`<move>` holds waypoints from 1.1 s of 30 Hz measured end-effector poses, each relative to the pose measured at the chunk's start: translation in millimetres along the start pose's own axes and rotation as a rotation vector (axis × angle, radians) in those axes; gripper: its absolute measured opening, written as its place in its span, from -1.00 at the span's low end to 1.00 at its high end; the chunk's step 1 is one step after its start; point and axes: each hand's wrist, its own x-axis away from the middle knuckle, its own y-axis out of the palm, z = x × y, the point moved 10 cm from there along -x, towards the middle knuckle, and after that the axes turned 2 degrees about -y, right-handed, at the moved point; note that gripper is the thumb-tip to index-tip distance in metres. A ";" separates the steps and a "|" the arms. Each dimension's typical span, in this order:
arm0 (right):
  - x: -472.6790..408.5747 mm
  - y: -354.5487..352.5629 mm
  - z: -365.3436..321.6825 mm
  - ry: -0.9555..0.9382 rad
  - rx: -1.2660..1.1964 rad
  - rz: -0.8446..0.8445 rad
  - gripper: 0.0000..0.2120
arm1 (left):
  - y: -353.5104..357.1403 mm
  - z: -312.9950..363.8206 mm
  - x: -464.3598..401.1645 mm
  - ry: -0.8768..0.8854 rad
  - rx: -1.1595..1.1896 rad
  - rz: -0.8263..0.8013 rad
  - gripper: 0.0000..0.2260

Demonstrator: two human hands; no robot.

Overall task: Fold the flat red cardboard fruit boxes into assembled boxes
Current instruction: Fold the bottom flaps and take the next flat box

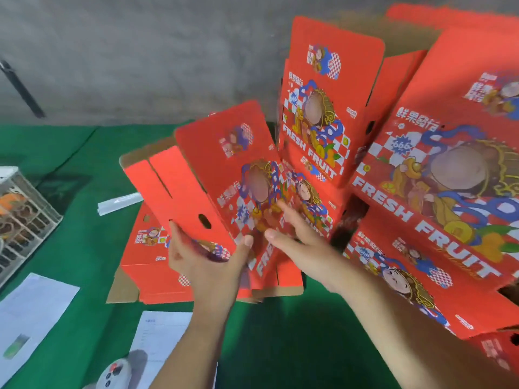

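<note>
While your left hand (207,265) grips the lower corner of the half-raised red fruit box (224,175), thumb up on the printed face and fingers curled behind the plain side panel, you are in the middle of squaring it up. The box is held tilted above the stack of flat box blanks (157,265) on the green table cover (84,169), its side panel with the oval handle hole (204,221) already bent away from the printed face. Your right hand (297,234) lies flat against that face with fingers straight, pressing rather than gripping.

By the look of it, the side flaps are not yet locked, so the next move calls for a firm hold at the corner while your right hand pushes the panels square and tucks the flaps in. Finished boxes (438,169) stand piled close on your right, almost touching this one; keep it clear of them as you turn it. Loose paper sheets (36,307) lie near your left elbow.
</note>
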 end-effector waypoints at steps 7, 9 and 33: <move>-72.5 0.2 -27.2 -0.234 0.160 0.078 -0.12 | 44.5 11.3 -48.1 0.073 0.111 -0.049 -0.20; -98.2 -9.7 -34.7 -0.299 0.166 0.096 -0.20 | 60.1 22.5 -71.6 0.123 0.057 -0.123 -0.13; -70.9 6.8 210.3 0.671 -0.056 0.276 -0.79 | 88.8 -178.7 -70.0 -0.244 -1.156 -0.649 -0.31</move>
